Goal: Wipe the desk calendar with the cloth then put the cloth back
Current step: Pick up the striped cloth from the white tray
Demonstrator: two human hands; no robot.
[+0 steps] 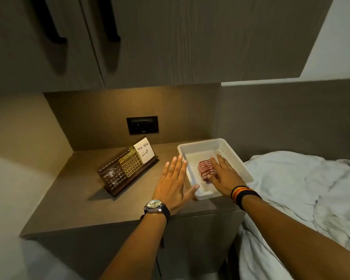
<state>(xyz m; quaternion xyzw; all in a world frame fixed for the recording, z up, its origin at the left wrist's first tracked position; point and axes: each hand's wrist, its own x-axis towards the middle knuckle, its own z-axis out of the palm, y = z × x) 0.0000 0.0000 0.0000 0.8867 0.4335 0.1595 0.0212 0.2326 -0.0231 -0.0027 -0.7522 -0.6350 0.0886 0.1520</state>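
Right hand (222, 172) rests flat on cloth (204, 168) in tray (192, 147).

I see a red-and-white striped cloth (205, 168) in a white tray (236, 158). Left of it, the calendar (127, 168) is dark brown with a gold grid and a white note. The bedding (301, 188) at right is white.

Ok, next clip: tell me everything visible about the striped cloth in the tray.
The cloth is red-and-white striped, looks like soft fabric, and is folded or bunched into a small bundle. It lies on the floor of the white tray, toward the near side. The right hand rests flat on it with fingers extended, covering its right part, not visibly gripping. The left hand is outside the tray and does not touch it.
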